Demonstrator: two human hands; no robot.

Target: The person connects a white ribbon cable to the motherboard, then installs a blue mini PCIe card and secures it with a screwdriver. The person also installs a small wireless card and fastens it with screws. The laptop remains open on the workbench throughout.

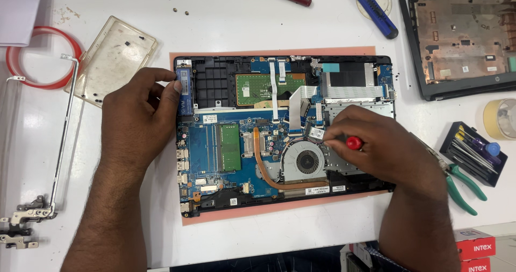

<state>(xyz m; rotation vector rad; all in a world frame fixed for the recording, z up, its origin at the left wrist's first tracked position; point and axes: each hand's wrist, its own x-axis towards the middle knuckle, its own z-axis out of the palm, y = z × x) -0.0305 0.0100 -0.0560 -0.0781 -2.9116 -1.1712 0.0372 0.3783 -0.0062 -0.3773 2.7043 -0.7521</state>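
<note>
Centrally, an opened laptop base (285, 137) is laid flat on a pink mat (279, 207) on the white table (226, 24), its circuit board, copper heat pipe (269, 172) and round fan (306, 162) turned upward so that the parts can be reached from above. The left hand (137, 121) is rested at the left edge of the base, apparently to steady it; its fingers are curled, and the thumb and forefinger are closed lightly against a narrow blue strip (184, 92) at that edge. The right hand (376, 145) is closed in a loose fist around a red-capped screwdriver (353, 142), which is held near-upright over the board just right of the fan; the tip is hidden by the fingers, so its exact contact point cannot be told. Spare tools are kept within reach on the right: green-handled pliers (465, 186) and a black tray of small screwdrivers (473, 154). A removed laptop cover (462, 35) is set aside at upper right, and a metal hinge bracket (54, 143) lies well apart at the left, beside a clear plastic case (113, 59).
</note>
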